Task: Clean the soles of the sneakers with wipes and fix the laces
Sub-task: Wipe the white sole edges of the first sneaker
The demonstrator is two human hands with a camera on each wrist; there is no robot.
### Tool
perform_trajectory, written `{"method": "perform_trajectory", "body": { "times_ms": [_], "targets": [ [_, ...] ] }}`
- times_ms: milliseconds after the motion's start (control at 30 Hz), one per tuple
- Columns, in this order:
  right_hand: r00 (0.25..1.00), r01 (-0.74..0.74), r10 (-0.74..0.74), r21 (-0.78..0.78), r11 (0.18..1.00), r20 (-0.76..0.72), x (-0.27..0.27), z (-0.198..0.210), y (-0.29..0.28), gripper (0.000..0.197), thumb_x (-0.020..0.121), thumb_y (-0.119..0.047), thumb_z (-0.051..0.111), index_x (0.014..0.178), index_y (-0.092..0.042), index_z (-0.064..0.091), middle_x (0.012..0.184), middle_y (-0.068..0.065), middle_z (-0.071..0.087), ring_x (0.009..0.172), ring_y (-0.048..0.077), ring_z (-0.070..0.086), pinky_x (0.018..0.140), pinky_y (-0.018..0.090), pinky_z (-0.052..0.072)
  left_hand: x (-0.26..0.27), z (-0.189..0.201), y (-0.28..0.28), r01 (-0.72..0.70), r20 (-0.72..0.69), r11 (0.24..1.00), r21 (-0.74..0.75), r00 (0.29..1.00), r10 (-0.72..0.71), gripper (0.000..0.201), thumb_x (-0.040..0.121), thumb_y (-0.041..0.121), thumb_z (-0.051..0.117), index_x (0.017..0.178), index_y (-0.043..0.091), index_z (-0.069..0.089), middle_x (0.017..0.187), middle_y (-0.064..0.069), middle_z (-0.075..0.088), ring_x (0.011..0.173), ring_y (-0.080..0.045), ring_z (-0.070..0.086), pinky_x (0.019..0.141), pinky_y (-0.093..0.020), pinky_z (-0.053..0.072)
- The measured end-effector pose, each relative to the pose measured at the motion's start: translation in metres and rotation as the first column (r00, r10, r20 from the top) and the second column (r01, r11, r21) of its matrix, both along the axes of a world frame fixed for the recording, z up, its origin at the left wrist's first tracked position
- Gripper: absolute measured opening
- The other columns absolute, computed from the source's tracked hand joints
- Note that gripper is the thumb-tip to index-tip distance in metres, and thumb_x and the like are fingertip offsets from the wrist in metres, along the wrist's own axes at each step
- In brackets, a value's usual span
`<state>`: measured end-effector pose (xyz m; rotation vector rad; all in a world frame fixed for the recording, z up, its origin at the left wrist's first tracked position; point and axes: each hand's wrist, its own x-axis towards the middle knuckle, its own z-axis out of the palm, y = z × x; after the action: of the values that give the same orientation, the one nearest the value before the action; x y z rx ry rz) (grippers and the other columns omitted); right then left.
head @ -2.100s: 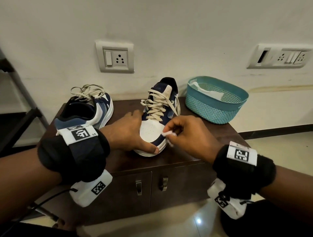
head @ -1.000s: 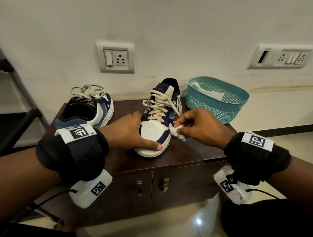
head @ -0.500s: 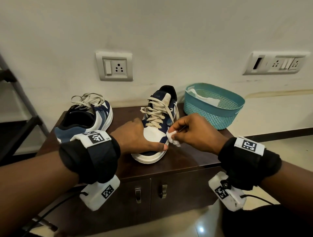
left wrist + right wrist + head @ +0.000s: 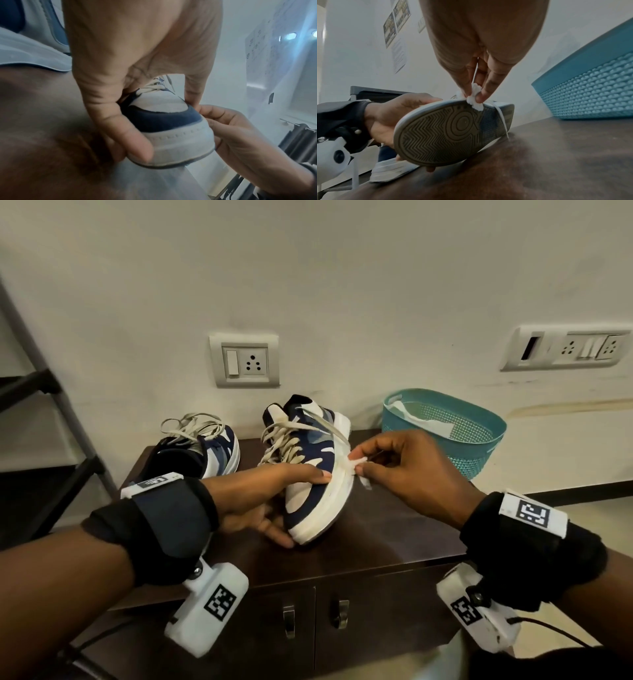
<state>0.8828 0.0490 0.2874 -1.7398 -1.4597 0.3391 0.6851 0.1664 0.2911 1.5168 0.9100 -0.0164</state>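
Gripping a navy-and-white laced sneaker (image 4: pixel 310 474) at its toe, left hand (image 4: pixel 260 501), tipped sole-rightward on a dark wooden cabinet top (image 4: pixel 394 529); pinching a crumpled white wipe (image 4: pixel 475 100) against the sole edge, right hand (image 4: pixel 407 470). Matching second sneaker (image 4: pixel 205 453) at ten o'clock.

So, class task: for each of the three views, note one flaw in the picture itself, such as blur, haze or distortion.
Head view: wide-angle bending bows the wall sockets. Left wrist view: washed-out haze, palm of the left hand soft, sneaker toe sharper. Right wrist view: the cabinet top smears in the foreground; the wipe stays fairly clear.
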Motion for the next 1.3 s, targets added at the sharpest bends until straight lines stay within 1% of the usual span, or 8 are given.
{"method": "perform_trajectory", "body": {
  "times_ms": [133,333,433,600,800,1033,1200,1300],
  "targets": [
    [1.000,-0.010,0.010,0.012,1.000,0.002,-0.008,-0.001,0.003,0.016,0.087,-0.016,0.075,0.099,-0.026,0.078,0.078,-0.012,0.075,0.074,0.002,0.071,0.076,0.021,0.057,-0.005,0.000,0.001,-0.044,-0.026,0.999,0.005,0.999,0.044,0.047,0.088,0.057,0.063,0.117,0.021,0.063,0.099,-0.009,0.069,0.090,-0.030,0.064,0.064,-0.034,0.057],
    [0.996,-0.031,0.031,0.004,1.000,0.079,-0.012,0.006,0.009,0.015,0.087,-0.018,0.075,0.098,-0.028,0.078,0.080,-0.011,0.075,0.076,0.002,0.069,0.076,0.024,0.056,-0.002,-0.001,0.000,-0.068,-0.035,0.997,0.031,0.997,0.069,0.061,0.085,0.074,0.055,0.121,0.025,0.064,0.117,-0.013,0.073,0.109,-0.036,0.070,0.070,-0.042,0.061],
    [0.981,-0.120,0.114,0.033,0.992,0.158,-0.019,0.011,0.005,0.017,0.086,-0.016,0.076,0.096,-0.029,0.079,0.087,-0.015,0.074,0.081,0.002,0.069,0.079,0.029,0.057,-0.001,-0.001,-0.001,-0.078,-0.024,0.996,0.035,0.997,0.079,0.056,0.090,0.070,0.053,0.119,0.024,0.064,0.107,-0.009,0.073,0.097,-0.031,0.072,0.069,-0.042,0.061],
    [0.784,-0.450,0.371,0.043,0.892,0.498,-0.041,0.011,-0.007,0.017,0.086,-0.011,0.075,0.098,-0.022,0.078,0.100,-0.010,0.070,0.095,0.003,0.065,0.085,0.017,0.050,0.000,-0.005,-0.001,-0.072,-0.005,0.997,0.037,0.997,0.072,0.058,0.095,0.068,0.045,0.116,0.019,0.067,0.097,-0.006,0.071,0.087,-0.024,0.068,0.064,-0.037,0.059],
    [0.918,-0.112,0.062,0.105,0.988,0.392,-0.001,0.006,0.018,0.021,0.085,-0.008,0.074,0.097,-0.025,0.079,0.092,-0.015,0.065,0.082,-0.001,0.060,0.077,0.024,0.049,0.005,-0.007,-0.001,-0.096,-0.025,0.994,0.049,0.995,0.097,0.056,0.088,0.072,0.055,0.117,0.025,0.065,0.102,-0.005,0.073,0.090,-0.025,0.071,0.061,-0.037,0.059],
    [0.784,-0.438,0.355,0.048,0.898,0.509,-0.039,0.009,-0.005,0.020,0.087,-0.009,0.072,0.100,-0.023,0.077,0.105,-0.010,0.069,0.101,0.003,0.064,0.087,0.019,0.050,0.004,-0.009,0.004,-0.058,-0.032,0.998,0.035,0.998,0.059,0.056,0.095,0.067,0.048,0.122,0.021,0.064,0.109,-0.011,0.069,0.092,-0.026,0.067,0.061,-0.035,0.059],
    [0.899,-0.215,0.161,0.090,0.972,0.407,-0.009,0.009,0.010,0.021,0.086,-0.009,0.073,0.100,-0.023,0.079,0.099,-0.011,0.070,0.091,0.003,0.064,0.083,0.029,0.052,0.006,-0.009,0.002,-0.077,-0.036,0.996,0.044,0.996,0.079,0.057,0.090,0.070,0.052,0.117,0.022,0.065,0.099,-0.007,0.071,0.087,-0.025,0.069,0.058,-0.034,0.058],
    [0.893,-0.258,0.190,0.120,0.959,0.407,-0.021,0.007,0.003,0.019,0.087,-0.010,0.072,0.101,-0.022,0.079,0.101,-0.011,0.070,0.094,0.004,0.065,0.083,0.030,0.053,0.005,-0.008,0.002,-0.063,-0.038,0.997,0.047,0.997,0.065,0.056,0.093,0.069,0.048,0.119,0.021,0.064,0.101,-0.007,0.069,0.086,-0.023,0.068,0.059,-0.034,0.059]
  ]
}}
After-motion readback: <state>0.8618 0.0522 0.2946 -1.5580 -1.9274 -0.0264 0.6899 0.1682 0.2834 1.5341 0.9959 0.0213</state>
